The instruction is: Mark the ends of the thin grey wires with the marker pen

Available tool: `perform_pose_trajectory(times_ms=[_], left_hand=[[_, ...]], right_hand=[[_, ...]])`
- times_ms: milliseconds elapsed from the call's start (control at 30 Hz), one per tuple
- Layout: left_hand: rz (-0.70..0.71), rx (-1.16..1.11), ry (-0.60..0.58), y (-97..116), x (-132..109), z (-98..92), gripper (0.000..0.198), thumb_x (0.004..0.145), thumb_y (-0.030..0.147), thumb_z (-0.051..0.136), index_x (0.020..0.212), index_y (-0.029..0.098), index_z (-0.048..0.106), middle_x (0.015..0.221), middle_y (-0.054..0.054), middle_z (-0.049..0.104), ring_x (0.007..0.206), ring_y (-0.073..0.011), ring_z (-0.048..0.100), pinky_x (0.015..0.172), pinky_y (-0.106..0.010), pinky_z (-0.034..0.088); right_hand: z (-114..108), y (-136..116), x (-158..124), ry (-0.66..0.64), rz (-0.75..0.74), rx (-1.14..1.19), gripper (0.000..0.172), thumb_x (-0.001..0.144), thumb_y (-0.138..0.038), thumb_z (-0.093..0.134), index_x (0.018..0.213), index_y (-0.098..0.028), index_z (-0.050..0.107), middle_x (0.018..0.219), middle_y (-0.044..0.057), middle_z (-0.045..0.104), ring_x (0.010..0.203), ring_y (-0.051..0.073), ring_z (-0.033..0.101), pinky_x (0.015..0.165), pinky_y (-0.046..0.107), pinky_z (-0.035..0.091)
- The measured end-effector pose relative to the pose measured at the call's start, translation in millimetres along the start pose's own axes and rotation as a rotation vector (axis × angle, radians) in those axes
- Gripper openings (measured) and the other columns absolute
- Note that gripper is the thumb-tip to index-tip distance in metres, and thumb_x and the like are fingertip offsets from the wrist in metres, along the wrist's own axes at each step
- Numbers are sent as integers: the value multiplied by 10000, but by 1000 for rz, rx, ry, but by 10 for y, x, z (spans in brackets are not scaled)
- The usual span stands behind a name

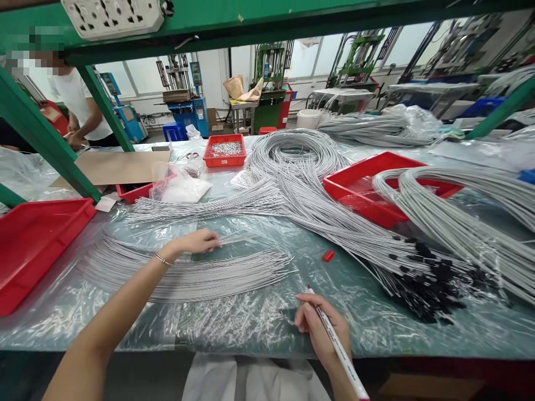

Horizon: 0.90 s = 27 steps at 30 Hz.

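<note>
My right hand [324, 328] is closed around a slim white marker pen [339, 348], whose red tip points away from me over the plastic-covered table. Farther left, my left hand [200, 241] has its fingers pinched together on thin grey cables [238, 239], blurred where they stick out to the right. Just below that hand lies a fanned bundle of grey cables [221, 275], its cut ends facing right. A small red pen cap [329, 255] rests on the plastic beyond my right hand.
Grey cables with black ends [434, 284] spread at the right, beside a red tray [368, 209]. Behind are a cable coil [298, 147] and a red bin of small metal parts [224, 161]. Another red tray [42, 239] is at left. A green beam [251, 28] crosses above; a person [86, 106] stands beyond.
</note>
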<state>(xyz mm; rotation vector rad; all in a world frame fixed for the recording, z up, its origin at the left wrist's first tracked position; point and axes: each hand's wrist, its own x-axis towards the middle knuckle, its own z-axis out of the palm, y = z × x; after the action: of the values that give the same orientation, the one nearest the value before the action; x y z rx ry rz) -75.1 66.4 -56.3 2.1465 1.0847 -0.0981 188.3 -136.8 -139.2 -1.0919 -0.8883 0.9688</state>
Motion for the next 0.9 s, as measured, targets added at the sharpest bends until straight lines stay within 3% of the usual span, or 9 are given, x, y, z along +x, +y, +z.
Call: perform_pose_trajectory(times_ms=[100,200,300,400,467,667,767,900], left_hand=[[54,-56,11,154,-66,-59,461,911,524,344,789,134,558,631,2,479,536,-97,392,513,-214,340],[133,-103,4,460,-211,-47,437,928,505,335,845,138,558,644,13,435,543,-96,364,516,-211,326],[222,-129,-44,820,-364,55,398,947,468,331,825,152,538,664,12,446,549,-97,372,542,-214,339],[304,-96,-135,1089,-450,205,366,964,414,327,789,161,525,652,16,449,552,-99,386,549,-214,326],[333,-55,-206,1177,-467,293,351,966,393,339,806,162,548,650,17,459,562,-101,406,551,-214,319],[254,-136,-380,1249,-473,461,367,960,424,350,918,157,598,647,15,528,535,-92,469,516,-197,358],[211,-319,-277,1326,-445,583,331,936,440,401,911,155,568,701,7,566,508,-79,498,475,-181,371],[213,-423,-165,1413,-356,721,310,904,436,472,856,151,584,593,20,529,542,-103,555,495,-176,400]], right_hand=[[-27,46,16,-23,3,-3,213,822,-374,608,851,-172,666,491,-5,586,417,113,506,407,214,406],[-18,63,54,35,48,69,212,812,-382,623,831,-173,652,463,-20,557,407,95,473,396,193,376],[57,10,96,57,97,125,255,778,-429,651,803,-175,638,414,-39,518,369,84,436,358,173,322],[198,-116,106,-22,103,137,369,702,-504,697,842,-167,647,439,-29,555,344,78,435,342,174,306],[294,-216,102,-61,66,181,432,663,-555,706,841,-167,643,447,-27,570,340,78,438,349,180,321],[402,-395,84,58,82,137,411,833,-536,541,654,-170,594,392,-33,521,356,86,455,374,187,339],[383,-406,61,14,22,40,405,859,-516,506,672,-171,604,411,-42,504,367,87,441,386,198,340],[300,-387,68,7,-153,-211,373,884,-438,485,616,-183,538,444,-55,435,407,89,394,429,226,328]])
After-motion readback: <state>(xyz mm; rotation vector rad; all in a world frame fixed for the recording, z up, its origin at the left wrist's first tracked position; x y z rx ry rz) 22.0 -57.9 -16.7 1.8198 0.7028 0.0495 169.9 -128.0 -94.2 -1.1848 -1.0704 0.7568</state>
